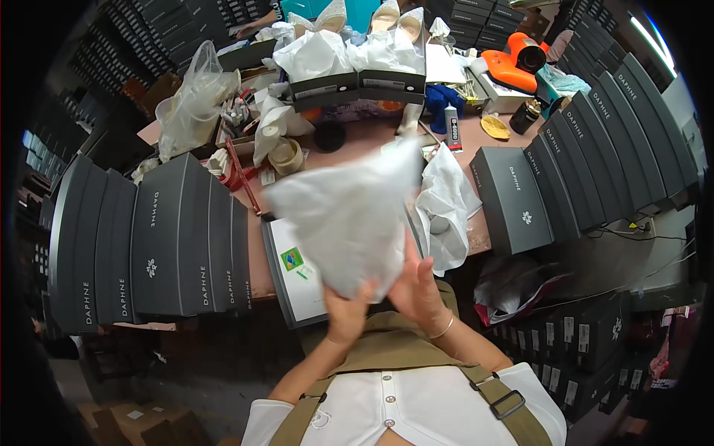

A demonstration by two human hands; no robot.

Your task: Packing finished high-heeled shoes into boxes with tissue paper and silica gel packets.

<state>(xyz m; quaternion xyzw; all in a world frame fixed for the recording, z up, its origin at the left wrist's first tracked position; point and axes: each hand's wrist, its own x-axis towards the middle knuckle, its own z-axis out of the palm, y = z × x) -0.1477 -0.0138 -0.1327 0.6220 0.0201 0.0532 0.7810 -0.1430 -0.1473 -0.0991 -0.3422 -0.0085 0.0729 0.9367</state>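
A white tissue-paper bundle (349,215), blurred by motion at its upper part, is held upright between my two hands. My left hand (346,311) grips its lower left edge, with the fingers closed on the paper. My right hand (418,290) holds its lower right side, thumb raised and some fingers hidden behind the paper. What the wrapping contains does not show. Below it lies a dark grey shoebox (277,271) with a white inside and a green sticker (292,259). Crumpled white tissue paper (444,201) lies just right of the bundle.
Grey shoeboxes (167,245) line the left, and more shoeboxes (513,197) stand at right. Behind are two open boxes with glittery shoes (327,21) in tissue, an orange blower-like tool (513,63), a glue tube (453,130), a tape roll (286,156) and a plastic bag (190,111).
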